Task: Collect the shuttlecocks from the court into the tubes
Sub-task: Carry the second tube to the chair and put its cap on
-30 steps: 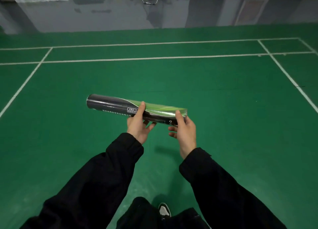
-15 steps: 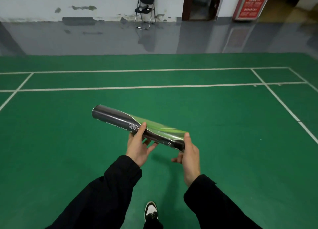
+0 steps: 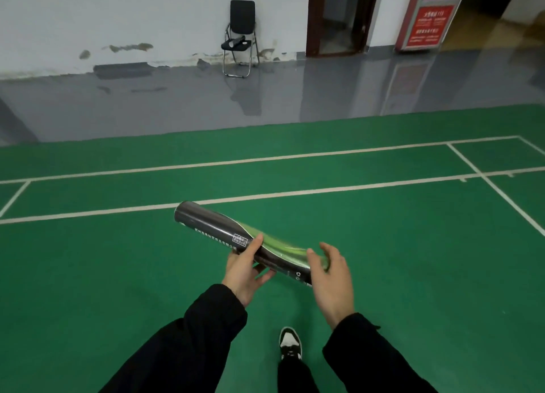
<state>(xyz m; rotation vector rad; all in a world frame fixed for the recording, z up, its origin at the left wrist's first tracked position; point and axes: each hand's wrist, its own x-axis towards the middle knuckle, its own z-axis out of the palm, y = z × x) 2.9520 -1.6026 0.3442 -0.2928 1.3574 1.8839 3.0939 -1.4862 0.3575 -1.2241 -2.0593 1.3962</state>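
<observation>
Green court floor (image 3: 383, 260) with white lines runs out ahead of me to a grey strip and a chair (image 3: 239, 38) against the wall. No shuttlecocks show anywhere on it. My left hand (image 3: 241, 270) holds the tube (image 3: 236, 239) near its middle, thumb on top, fingers curled beneath; that grip carries it. Its long axis runs from far-left down to near-right. My right hand (image 3: 331, 277) sits at the near end, fingers loosely spread around it (touching or just off, I cannot tell). So the right is nearer the end I'd likely open. A small white label carries print too small to read, and there is a recycling mark near the end.
</observation>
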